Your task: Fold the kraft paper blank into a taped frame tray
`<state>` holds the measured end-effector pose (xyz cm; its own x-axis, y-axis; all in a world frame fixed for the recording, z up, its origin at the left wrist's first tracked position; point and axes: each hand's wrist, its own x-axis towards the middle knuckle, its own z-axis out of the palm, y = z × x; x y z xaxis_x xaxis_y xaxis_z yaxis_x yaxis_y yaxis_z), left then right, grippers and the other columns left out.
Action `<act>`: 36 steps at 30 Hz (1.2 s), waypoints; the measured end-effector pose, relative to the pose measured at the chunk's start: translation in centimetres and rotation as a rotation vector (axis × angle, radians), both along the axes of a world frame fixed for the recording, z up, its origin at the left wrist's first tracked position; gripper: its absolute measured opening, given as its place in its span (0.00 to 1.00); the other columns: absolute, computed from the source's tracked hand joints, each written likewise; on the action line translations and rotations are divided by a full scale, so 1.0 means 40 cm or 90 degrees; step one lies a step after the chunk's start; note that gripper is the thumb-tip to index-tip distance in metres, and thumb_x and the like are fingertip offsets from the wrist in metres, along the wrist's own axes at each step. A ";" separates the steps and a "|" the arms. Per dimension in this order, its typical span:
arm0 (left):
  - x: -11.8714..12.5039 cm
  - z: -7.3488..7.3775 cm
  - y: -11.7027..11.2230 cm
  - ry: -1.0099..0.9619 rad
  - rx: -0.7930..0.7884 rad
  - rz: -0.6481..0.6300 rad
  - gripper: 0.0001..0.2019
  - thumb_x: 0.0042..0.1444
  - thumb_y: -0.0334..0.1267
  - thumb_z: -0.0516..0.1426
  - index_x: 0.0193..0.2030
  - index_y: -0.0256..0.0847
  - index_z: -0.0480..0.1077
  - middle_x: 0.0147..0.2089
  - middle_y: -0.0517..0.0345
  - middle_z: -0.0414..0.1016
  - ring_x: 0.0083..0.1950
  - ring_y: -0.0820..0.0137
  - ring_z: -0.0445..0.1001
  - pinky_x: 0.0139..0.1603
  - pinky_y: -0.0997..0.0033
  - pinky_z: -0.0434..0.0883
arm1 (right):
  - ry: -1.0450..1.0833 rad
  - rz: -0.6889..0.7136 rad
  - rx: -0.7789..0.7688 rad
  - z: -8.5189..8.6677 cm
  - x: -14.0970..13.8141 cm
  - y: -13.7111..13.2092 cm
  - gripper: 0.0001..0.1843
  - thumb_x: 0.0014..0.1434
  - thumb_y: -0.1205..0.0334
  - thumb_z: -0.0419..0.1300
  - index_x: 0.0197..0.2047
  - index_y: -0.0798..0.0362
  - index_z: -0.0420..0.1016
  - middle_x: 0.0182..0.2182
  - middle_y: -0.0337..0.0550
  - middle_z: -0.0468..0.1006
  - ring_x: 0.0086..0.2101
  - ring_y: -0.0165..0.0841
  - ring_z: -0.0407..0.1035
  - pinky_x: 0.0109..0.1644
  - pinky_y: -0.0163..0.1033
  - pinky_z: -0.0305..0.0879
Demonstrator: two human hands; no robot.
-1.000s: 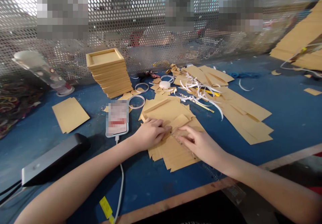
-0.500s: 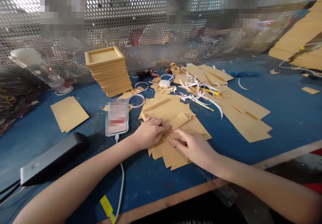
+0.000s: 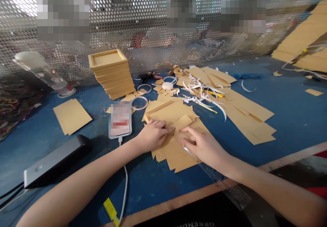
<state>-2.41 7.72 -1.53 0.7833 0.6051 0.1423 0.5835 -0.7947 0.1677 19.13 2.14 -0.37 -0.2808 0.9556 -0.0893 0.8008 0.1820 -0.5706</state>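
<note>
My left hand (image 3: 154, 135) lies on a brown kraft card piece (image 3: 167, 113) with raised folded edges, its fingers stretched flat toward the right. Beneath that piece is a pile of loose brown card sheets (image 3: 180, 160). Just to the right, my right hand (image 3: 204, 145) has thumb and fingers closed on a clear plastic ruler (image 3: 217, 179), which slants from the card down past the table's front edge. The ruler's upper end lies close to my left fingertips. A narrow card flap (image 3: 184, 121) stands out above both hands.
Shallow brown card trays (image 3: 112, 74) are stacked at the back left. A phone (image 3: 120, 119) on a white cable and a black-and-grey device (image 3: 57, 160) lie left. Tape rings (image 3: 139, 103), white paper strips (image 3: 201, 87) and more card sheets (image 3: 250, 118) spread behind and right.
My right hand has shifted slightly right, with the ruler's lower end moving right too. My left hand stays on the card. The view has shifted a little.
</note>
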 end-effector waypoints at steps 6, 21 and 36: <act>0.001 -0.003 0.001 -0.006 -0.001 0.003 0.17 0.65 0.32 0.48 0.56 0.44 0.72 0.35 0.55 0.70 0.39 0.68 0.70 0.40 0.67 0.62 | -0.053 -0.054 0.051 0.013 0.052 0.025 0.11 0.61 0.54 0.54 0.44 0.49 0.69 0.12 0.30 0.62 0.15 0.31 0.59 0.21 0.37 0.43; -0.005 -0.002 -0.004 -0.023 0.005 0.009 0.19 0.65 0.32 0.47 0.57 0.44 0.70 0.35 0.55 0.70 0.38 0.66 0.70 0.40 0.65 0.63 | -0.074 -0.177 0.056 -0.008 0.208 0.096 0.20 0.62 0.44 0.52 0.49 0.49 0.69 0.14 0.33 0.69 0.15 0.33 0.63 0.20 0.36 0.49; 0.001 -0.005 -0.036 -0.109 0.067 -0.036 0.22 0.64 0.31 0.46 0.65 0.39 0.56 0.40 0.54 0.75 0.42 0.69 0.75 0.40 0.69 0.71 | 0.024 0.243 0.283 0.027 0.122 0.174 0.20 0.61 0.53 0.57 0.55 0.49 0.71 0.52 0.49 0.75 0.52 0.41 0.69 0.54 0.49 0.68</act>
<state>-2.38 6.26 -1.73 0.7745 0.5355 0.3368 0.5072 -0.8438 0.1753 24.01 9.08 0.69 -0.6071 0.7300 0.3139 0.6123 0.6816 -0.4008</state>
